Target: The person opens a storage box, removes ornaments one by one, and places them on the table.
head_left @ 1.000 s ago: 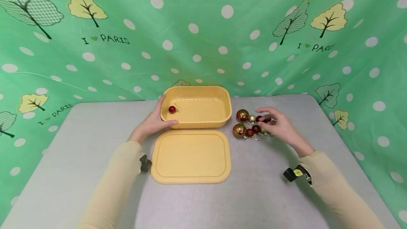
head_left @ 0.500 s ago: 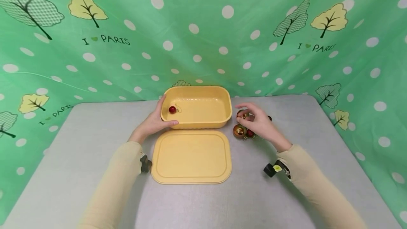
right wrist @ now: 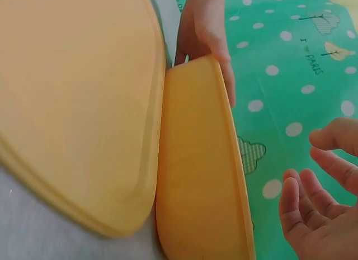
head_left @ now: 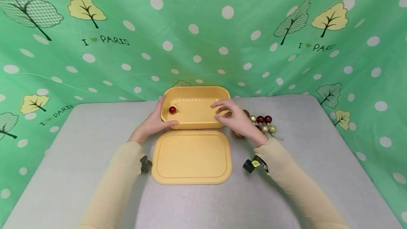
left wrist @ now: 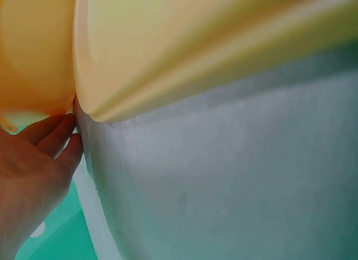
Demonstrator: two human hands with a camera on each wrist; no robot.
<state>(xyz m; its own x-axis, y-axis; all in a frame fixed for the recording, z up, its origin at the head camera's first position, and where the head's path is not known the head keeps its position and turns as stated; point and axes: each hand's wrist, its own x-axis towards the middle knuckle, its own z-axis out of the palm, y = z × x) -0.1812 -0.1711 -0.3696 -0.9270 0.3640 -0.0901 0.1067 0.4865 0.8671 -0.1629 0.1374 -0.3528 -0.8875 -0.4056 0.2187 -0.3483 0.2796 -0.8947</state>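
A yellow rectangular food container (head_left: 197, 124) stands uncovered on the table, with one small red bauble (head_left: 172, 110) inside at its left end. My left hand (head_left: 153, 118) holds the container's left end, thumb at the front rim and fingers along the outer side. My right hand (head_left: 236, 117) hovers over the container's right end. Its fingers are loosely bent and apart from the thumb; in the right wrist view nothing shows between them (right wrist: 321, 201). Behind and right of that hand lie several baubles, including red ones (head_left: 268, 119) and gold ones (head_left: 272, 129); the hand partly hides the group.
The yellow lid (head_left: 192, 157) lies flat on the grey table (head_left: 190, 206), just in front of the container. A green cloth with white dots and trees (head_left: 197, 27) hangs behind the table and at both sides.
My right hand has moved left from above the baubles to the container's right end, uncovering the right part of the group. The left hand and the container have stayed in place.
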